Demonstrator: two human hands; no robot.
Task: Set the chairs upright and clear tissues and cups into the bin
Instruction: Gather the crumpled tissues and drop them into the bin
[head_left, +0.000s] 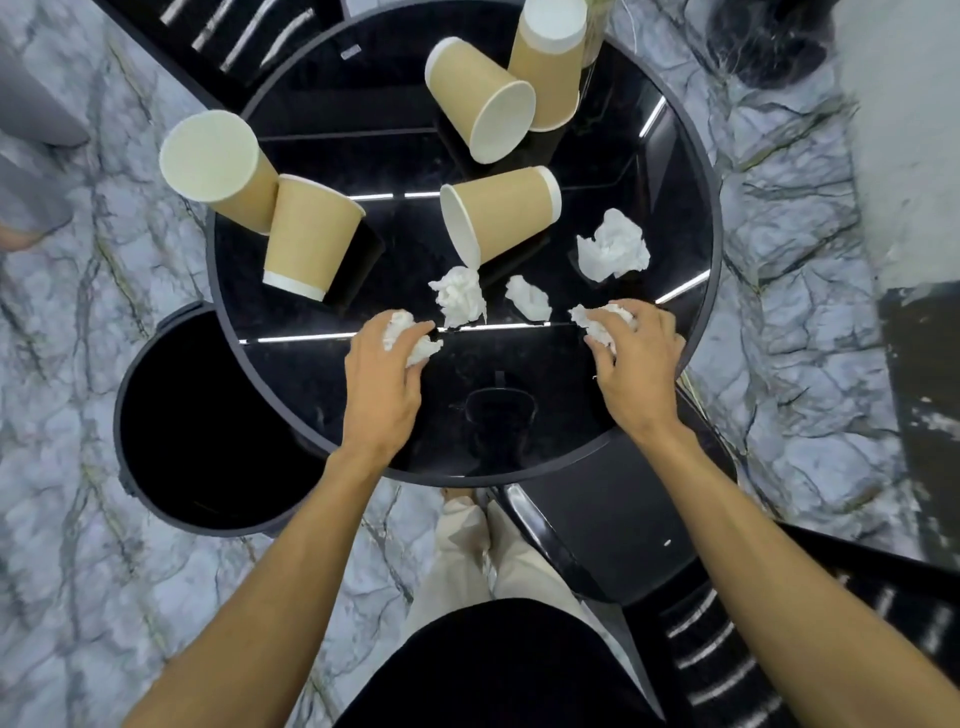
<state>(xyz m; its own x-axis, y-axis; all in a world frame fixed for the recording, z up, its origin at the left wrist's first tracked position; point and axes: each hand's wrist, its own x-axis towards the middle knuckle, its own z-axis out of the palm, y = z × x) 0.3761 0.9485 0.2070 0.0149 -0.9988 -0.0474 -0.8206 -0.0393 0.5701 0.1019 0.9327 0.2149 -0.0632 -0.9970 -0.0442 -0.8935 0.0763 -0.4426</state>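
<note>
Tissues are sitting crumpled in each grip, the left hand (382, 364) clenching one tissue (410, 338) and the right hand (636, 364) clenching another tissue (597, 319) over the table (311, 374).

Both arms outstretched, left grip (387, 358) and right grip (631, 353) clenched.

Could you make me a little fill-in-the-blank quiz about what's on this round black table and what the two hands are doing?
1. Each hand, left hand and right hand, closes its grip on a crumpled ____.
2. The number of paper cups on the table is ____.
3. The number of loose tissues not in a hand is ____.
4. The bin stands on the person's ____ side.

Missing words: tissue; five; three; left
</note>
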